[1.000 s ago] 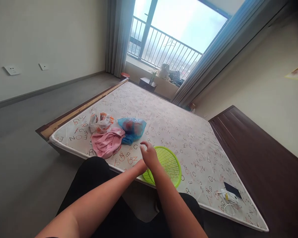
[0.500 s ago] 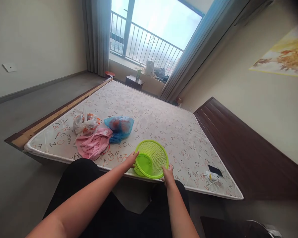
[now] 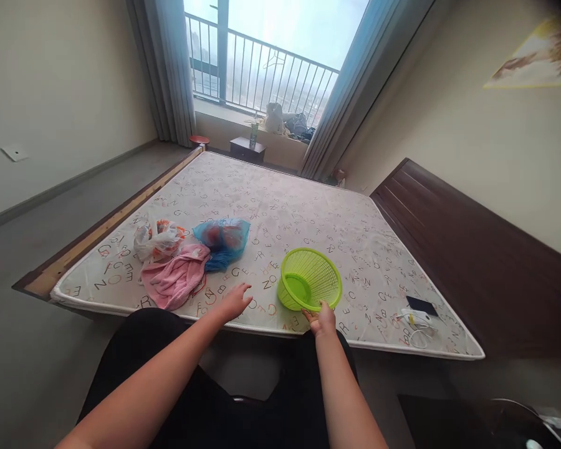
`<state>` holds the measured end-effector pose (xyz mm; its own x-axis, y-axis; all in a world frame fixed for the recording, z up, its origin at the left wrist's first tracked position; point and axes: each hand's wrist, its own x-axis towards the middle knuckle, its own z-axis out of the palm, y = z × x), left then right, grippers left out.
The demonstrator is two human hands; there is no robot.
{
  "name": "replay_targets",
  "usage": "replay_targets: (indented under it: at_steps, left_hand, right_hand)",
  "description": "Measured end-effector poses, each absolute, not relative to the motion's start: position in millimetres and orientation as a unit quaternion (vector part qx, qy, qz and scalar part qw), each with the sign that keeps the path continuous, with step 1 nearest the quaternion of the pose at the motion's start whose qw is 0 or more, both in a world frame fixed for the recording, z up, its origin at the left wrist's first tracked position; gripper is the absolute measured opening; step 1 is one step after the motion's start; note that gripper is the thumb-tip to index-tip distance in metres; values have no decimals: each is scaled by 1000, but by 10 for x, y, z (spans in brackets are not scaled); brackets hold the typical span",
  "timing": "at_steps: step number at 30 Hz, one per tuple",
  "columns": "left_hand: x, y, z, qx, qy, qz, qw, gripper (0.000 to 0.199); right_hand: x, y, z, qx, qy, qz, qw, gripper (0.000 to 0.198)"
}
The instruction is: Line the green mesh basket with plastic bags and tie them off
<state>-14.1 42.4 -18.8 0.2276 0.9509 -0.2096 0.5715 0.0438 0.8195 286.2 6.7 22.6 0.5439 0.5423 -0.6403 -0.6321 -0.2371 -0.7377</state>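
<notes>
A green plastic basket (image 3: 299, 288) with mesh sides rests near the front edge of the mattress (image 3: 280, 212). My right hand (image 3: 322, 318) grips its near rim, thumb over the edge and fingers below. To the left of the basket, my left hand (image 3: 234, 302) hovers over the mattress with fingers apart, holding nothing. Beyond that hand lie a pink towel (image 3: 175, 277), a white plastic bag (image 3: 156, 239) with orange marks, and a blue plastic bag (image 3: 222, 238) with reddish contents that I cannot make out.
A dark flat device (image 3: 421, 305) and a white gadget with a cable (image 3: 418, 319) lie at the mattress's right corner. The dark headboard (image 3: 449, 249) stands on the right. A small nightstand (image 3: 247, 149) holding a bottle is near the window.
My left hand has let go of the basket and moved left. The basket has shifted right and farther onto the mattress, with my right hand still on its rim.
</notes>
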Motion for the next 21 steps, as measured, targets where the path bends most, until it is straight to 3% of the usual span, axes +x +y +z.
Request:
replay_targets:
  at_steps: [5,10,14,21]
  left_hand:
    - [-430,624,-339,673,630,95,377,45]
    - [-817,1018,-367,660,676,84,316,47]
    - [-1216,1334,-403,692,676,80,240,44]
    - [-1262,1420,-581,701,668,-24,247,41]
  right_hand:
    - [2630,118,242,-637,70,463,613,42]
    - [2286,40,282,-608,71,479,629,58]
    - [2039,-170,178,-604,19,534,591,68]
    - [1690,-441,302,-505,49,595,624,72]
